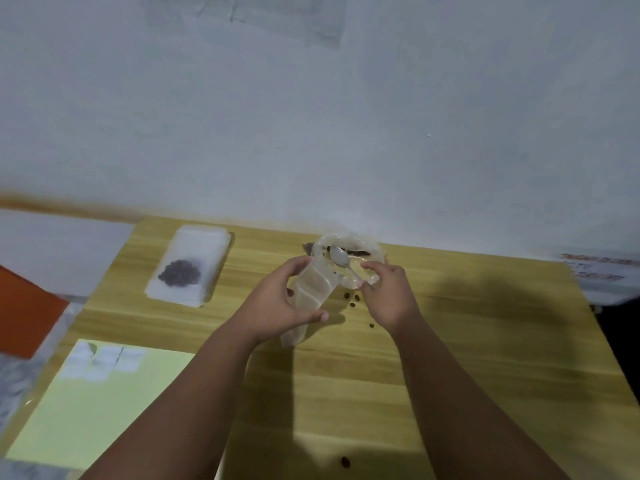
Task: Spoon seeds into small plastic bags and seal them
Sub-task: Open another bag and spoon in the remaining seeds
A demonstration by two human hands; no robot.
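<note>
Seeds bag | left hand grips it | right hand pinches spoon | writing unreadable

Dim, cool indoor light over a wooden table; broad soft shadows fall toward three o'clock and beneath the forearms; the whole frame is soft, with the table's far edge smeared orange at nine o'clock; wide-angle bending at the borders; printed text at three o'clock is unreadable.

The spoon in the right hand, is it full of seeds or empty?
Empty, as far as it shows: the spoon bowl looks pale and bare, held by the right hand over the seed bag.
</note>
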